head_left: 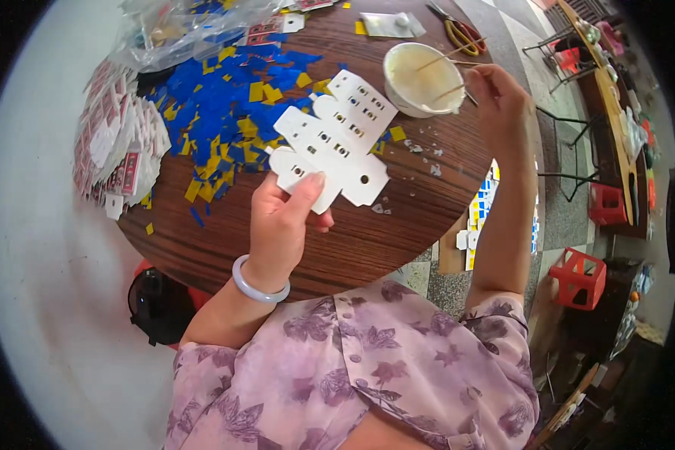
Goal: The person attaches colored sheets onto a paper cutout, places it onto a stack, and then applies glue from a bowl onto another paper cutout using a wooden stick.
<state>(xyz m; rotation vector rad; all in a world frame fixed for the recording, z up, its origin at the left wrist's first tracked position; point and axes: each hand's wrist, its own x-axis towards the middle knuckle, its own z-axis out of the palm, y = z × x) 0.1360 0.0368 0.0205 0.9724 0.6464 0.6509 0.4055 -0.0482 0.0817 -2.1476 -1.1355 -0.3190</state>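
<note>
My left hand [281,221] pinches a flat white die-cut box blank [336,142] by its near corner, thumb on top. Rows of small dark cut-outs and one round hole show in the blank. At the bowl's right rim, my right hand [500,101] is closed on a thin stick [451,91] that reaches into the white bowl [405,101]. Pale, paste-like stuff fills the bowl, and another thin stick [446,55] leans across its far side. A heap of small blue and yellow pieces [225,112] lies beyond the blank.
Stacked printed cards [120,135] stand at the table's left edge, near a clear plastic bag [195,34]. Scissors [463,36] lie behind the bowl. White scraps [435,169] dot the brown round table [382,240]. Red stools [577,277] stand on the floor at right.
</note>
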